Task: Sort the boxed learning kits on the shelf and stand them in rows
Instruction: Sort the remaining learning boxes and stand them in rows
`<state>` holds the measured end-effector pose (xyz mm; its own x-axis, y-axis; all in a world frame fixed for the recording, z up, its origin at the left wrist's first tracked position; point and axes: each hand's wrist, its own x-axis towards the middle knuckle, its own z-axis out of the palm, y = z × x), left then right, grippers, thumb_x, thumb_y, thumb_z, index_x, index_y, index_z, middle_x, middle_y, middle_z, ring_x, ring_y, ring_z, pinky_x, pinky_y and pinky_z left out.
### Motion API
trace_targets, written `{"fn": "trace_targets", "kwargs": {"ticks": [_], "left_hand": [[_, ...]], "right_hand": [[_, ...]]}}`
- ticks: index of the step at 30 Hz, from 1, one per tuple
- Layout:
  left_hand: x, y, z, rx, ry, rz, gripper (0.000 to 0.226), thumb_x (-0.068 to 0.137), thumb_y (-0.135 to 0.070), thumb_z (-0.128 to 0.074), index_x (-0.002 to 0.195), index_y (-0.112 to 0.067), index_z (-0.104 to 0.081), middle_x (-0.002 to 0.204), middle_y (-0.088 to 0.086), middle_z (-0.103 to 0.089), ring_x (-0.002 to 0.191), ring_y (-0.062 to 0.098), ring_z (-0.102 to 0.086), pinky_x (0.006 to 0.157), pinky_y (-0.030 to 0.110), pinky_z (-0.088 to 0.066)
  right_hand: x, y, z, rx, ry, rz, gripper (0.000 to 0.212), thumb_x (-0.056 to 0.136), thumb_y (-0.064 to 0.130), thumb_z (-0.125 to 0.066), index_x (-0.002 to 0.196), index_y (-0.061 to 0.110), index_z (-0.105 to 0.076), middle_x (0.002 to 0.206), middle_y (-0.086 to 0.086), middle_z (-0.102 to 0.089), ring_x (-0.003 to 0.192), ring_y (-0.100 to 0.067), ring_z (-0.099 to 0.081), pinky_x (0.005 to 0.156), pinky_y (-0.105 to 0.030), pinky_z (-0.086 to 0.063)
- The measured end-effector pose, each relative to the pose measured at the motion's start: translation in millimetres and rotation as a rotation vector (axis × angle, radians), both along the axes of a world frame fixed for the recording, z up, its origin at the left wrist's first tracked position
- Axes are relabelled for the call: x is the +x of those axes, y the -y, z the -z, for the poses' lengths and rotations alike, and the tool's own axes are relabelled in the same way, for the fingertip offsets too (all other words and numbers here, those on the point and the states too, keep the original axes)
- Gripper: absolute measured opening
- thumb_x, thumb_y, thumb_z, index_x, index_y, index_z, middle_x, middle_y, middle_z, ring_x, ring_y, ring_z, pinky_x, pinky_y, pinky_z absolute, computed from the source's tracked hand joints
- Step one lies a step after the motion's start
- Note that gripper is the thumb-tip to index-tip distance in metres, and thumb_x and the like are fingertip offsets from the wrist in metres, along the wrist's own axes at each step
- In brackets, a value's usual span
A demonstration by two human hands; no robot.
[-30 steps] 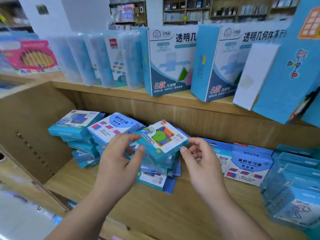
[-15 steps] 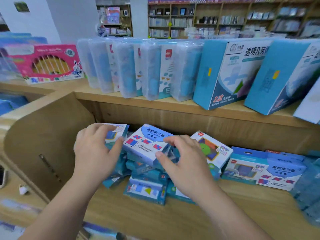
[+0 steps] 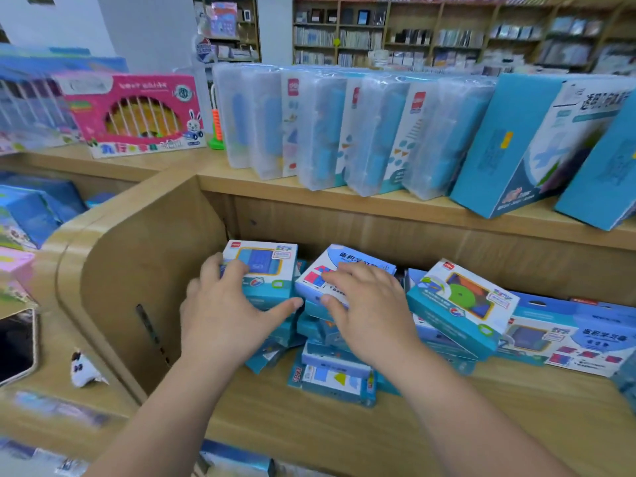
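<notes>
Small teal boxed kits lie in a loose heap on the lower shelf (image 3: pixel 309 428). My left hand (image 3: pixel 227 315) clasps the top left kit box (image 3: pixel 265 266), fingers over its left side and thumb along its front edge. My right hand (image 3: pixel 368 304) lies over the white-topped kit box (image 3: pixel 347 261) beside it, thumb against its front edge. To the right, a kit box with a green disc (image 3: pixel 461 301) rests tilted on the heap, untouched. Another kit (image 3: pixel 337 376) lies flat at the front, under my right wrist. Flat hang-tab kits (image 3: pixel 581 342) lie further right.
The shelf's wooden side panel (image 3: pixel 137 256) stands close on the left. Above, clear plastic cases (image 3: pixel 316 132) and large blue boxes (image 3: pixel 523 146) stand leaning in a row. A pink toy box (image 3: pixel 137 115), a phone (image 3: pixel 13 346) and a small white figure (image 3: pixel 82 370) sit left.
Both hands let go of the green-disc box, which now rests on the heap, and moved left onto the two leftmost top boxes. The view has shifted left.
</notes>
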<state>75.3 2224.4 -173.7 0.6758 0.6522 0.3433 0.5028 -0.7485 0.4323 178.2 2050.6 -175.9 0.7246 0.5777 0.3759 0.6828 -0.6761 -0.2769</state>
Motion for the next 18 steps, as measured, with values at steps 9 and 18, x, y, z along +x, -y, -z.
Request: {"fn": "trace_targets", "kwargs": {"ticks": [9,18], "left_hand": [[-11,5,-5,0.031,0.191,0.036,0.093,0.057,-0.071,-0.071,0.134,-0.019,-0.057,0.146,-0.001,-0.036,0.12,0.031,-0.04,0.1,0.045,-0.042],[-62,34,-2,0.151,0.549,0.177,0.09,0.06,-0.058,-0.071,0.127,0.001,-0.062,0.141,0.022,-0.044,0.132,0.035,-0.043,0.113,0.037,-0.03]], "right_hand": [[3,1,5,0.013,-0.025,-0.047,0.042,0.093,0.046,-0.046,0.127,0.031,-0.065,0.136,0.005,-0.06,0.128,-0.022,-0.05,0.112,-0.046,-0.034],[-30,7,-33,0.524,-0.545,-0.07,0.052,0.093,0.062,-0.05,0.132,0.029,-0.058,0.104,0.015,-0.073,0.101,-0.001,-0.065,0.094,-0.03,-0.051]]}}
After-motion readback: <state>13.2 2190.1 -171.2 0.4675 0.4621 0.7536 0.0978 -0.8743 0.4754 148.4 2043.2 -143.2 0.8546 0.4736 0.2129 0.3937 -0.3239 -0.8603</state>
